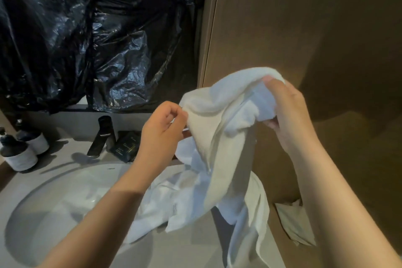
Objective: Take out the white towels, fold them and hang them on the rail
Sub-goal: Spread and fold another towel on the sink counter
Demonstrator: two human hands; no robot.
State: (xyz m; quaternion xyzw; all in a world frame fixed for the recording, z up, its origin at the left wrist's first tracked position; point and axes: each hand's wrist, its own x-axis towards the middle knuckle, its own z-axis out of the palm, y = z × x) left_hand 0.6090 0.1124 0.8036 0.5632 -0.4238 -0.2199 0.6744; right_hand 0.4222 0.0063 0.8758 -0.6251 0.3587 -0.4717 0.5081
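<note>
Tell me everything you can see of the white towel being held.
The white towel looks like soft terry, unfolded and crumpled. The left hand pinches one edge; the right hand grips a bunched upper part, holding it above the right side of the sink. The rest hangs in loose folds, its lower end draped over the sink rim and the counter.

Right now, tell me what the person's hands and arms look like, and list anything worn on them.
The left hand and right hand are bare, with no gloves, rings, watch or bracelet in view. Both forearms are bare as well, and no sleeve shows anywhere up to the frame's edge. The light is too dim to show any markings.
</note>
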